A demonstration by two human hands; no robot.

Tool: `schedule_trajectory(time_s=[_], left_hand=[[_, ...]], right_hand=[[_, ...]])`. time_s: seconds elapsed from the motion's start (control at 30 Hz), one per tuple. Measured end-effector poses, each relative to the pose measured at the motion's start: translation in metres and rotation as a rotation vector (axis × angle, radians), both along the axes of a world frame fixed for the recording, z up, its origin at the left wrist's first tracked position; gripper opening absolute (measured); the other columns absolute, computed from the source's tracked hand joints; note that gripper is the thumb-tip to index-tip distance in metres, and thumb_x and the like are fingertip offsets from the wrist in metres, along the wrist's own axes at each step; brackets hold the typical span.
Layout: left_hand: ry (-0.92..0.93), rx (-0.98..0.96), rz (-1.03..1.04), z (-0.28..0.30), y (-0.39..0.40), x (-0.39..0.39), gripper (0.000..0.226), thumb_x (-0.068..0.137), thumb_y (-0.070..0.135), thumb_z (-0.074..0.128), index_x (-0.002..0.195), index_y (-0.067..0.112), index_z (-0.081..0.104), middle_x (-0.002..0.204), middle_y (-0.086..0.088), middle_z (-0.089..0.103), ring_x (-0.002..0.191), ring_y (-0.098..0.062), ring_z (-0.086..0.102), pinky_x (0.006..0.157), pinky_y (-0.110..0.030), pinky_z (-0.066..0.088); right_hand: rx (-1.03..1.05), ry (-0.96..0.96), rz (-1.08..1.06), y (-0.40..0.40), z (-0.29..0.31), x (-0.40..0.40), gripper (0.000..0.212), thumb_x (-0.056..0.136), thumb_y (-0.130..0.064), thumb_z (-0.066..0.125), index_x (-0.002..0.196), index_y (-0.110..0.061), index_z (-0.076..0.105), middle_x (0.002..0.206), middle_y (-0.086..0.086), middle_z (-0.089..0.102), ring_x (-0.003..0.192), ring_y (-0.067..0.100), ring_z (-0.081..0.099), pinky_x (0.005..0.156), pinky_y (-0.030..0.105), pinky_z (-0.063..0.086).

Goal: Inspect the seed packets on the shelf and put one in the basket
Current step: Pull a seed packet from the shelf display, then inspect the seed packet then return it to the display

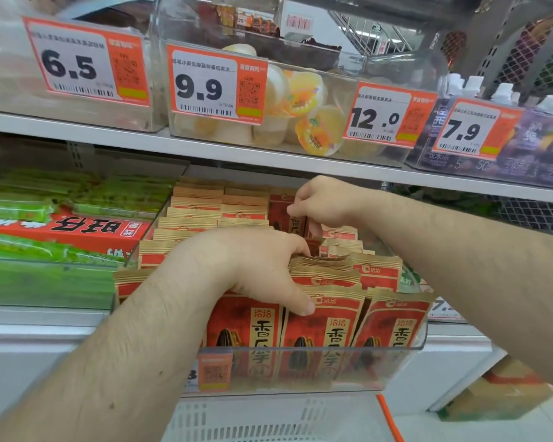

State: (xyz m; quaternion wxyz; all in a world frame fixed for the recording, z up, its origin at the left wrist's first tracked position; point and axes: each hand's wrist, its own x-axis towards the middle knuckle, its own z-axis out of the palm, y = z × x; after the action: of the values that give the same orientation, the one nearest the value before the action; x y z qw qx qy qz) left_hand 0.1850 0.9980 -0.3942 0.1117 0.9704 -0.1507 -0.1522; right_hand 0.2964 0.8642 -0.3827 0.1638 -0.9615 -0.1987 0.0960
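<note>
We do best to lift one sunflower seed packet point(326, 317) clear of its row before reading it. Our left hand point(253, 269) curls over the near packets' tops in the clear bin point(316, 362); our right hand point(320, 202) pinches a farther packet. The white basket point(268, 419) waits below, nearest us.

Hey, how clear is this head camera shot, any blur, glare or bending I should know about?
Head view: even store lighting, no hard shadows; the wide lens bows the white shelf edge; the orange-and-white 6.5 price tag at the left is smeared, while the red-and-tan seed packets read sharply; the clear plastic bin front mirrors the packets; left hand and right hand look crisp.
</note>
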Motion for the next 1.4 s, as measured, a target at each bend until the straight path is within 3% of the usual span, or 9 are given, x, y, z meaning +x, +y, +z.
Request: schedule_trajectory(time_s=[0.17,0.33,0.53,0.67,0.8,0.87,0.93,1.13,1.4], left_hand=[[0.007,-0.018,-0.01,0.001,-0.001,0.001,0.078,0.081,0.062,0.068,0.147,0.041,0.033,0.137,0.014,0.049,0.105,-0.009,0.047,0.081,-0.028,0.043],[0.0,-0.013,-0.013,0.001,-0.002,0.0,0.075,0.081,0.062,0.069,0.145,0.042,0.035,0.138,0.015,0.049,0.106,-0.009,0.047,0.085,-0.029,0.044],[-0.004,0.005,-0.008,0.001,-0.001,0.001,0.077,0.081,0.064,0.067,0.146,0.045,0.033,0.141,0.016,0.046,0.109,-0.008,0.046,0.082,-0.029,0.042],[0.007,0.018,-0.007,0.002,0.0,0.001,0.08,0.079,0.066,0.068,0.147,0.047,0.03,0.145,0.017,0.044,0.123,-0.012,0.049,0.093,-0.031,0.045],[0.013,0.017,-0.006,0.002,0.0,0.001,0.08,0.08,0.064,0.068,0.148,0.045,0.031,0.141,0.016,0.048,0.115,-0.01,0.05,0.093,-0.032,0.047],[0.013,0.021,-0.005,0.002,-0.001,0.001,0.079,0.08,0.064,0.068,0.147,0.044,0.032,0.141,0.016,0.048,0.11,-0.01,0.048,0.088,-0.03,0.046],[0.01,0.029,-0.003,0.003,-0.002,0.0,0.08,0.081,0.064,0.067,0.149,0.043,0.031,0.144,0.015,0.046,0.118,-0.012,0.049,0.089,-0.03,0.044],[-0.164,-0.069,0.019,0.007,0.002,-0.007,0.075,0.074,0.075,0.059,0.136,0.037,0.045,0.13,0.01,0.046,0.124,-0.014,0.042,0.102,-0.038,0.044],[-0.692,-0.766,0.234,0.029,-0.01,-0.032,0.07,0.089,0.04,0.066,0.147,0.029,0.027,0.141,0.011,0.033,0.13,-0.002,0.039,0.105,-0.024,0.035]], right_hand=[[0.148,0.133,0.03,0.002,-0.001,-0.001,0.039,0.106,-0.031,0.044,0.082,-0.008,0.065,0.095,0.007,0.076,0.088,0.022,0.073,0.091,0.038,0.053],[0.059,0.126,-0.063,0.004,-0.013,0.024,0.035,0.104,-0.034,0.049,0.128,-0.014,0.065,0.132,0.004,0.064,0.113,0.018,0.059,0.107,0.036,0.041],[0.052,0.342,-0.004,0.001,-0.01,0.03,0.03,0.094,-0.038,0.057,0.113,-0.02,0.071,0.113,0.005,0.074,0.101,0.022,0.071,0.103,0.044,0.049],[-0.167,0.586,0.133,-0.004,0.002,0.022,0.067,0.068,-0.041,0.072,0.13,-0.018,0.063,0.126,0.007,0.069,0.117,0.027,0.065,0.105,0.047,0.048],[-0.428,0.319,0.253,0.003,0.002,0.007,0.037,0.083,-0.015,0.068,0.12,-0.018,0.067,0.121,0.003,0.066,0.114,0.021,0.06,0.105,0.044,0.046],[-0.49,0.079,0.281,0.005,-0.005,0.003,0.006,0.088,-0.016,0.066,0.092,-0.014,0.071,0.095,0.005,0.07,0.09,0.021,0.064,0.082,0.035,0.054],[-0.484,-0.172,0.268,0.004,-0.008,-0.003,0.024,0.094,-0.021,0.063,0.07,-0.019,0.059,0.073,-0.002,0.06,0.072,0.019,0.058,0.064,0.03,0.047],[-0.216,-0.536,0.142,-0.012,0.0,-0.036,0.014,0.094,-0.025,0.061,0.08,-0.026,0.06,0.078,-0.002,0.061,0.084,0.026,0.06,0.071,0.034,0.048],[1.001,-0.607,-0.111,-0.037,0.042,-0.089,0.018,0.09,-0.016,0.071,0.074,-0.021,0.065,0.068,-0.003,0.066,0.064,0.016,0.067,0.057,0.029,0.055]])
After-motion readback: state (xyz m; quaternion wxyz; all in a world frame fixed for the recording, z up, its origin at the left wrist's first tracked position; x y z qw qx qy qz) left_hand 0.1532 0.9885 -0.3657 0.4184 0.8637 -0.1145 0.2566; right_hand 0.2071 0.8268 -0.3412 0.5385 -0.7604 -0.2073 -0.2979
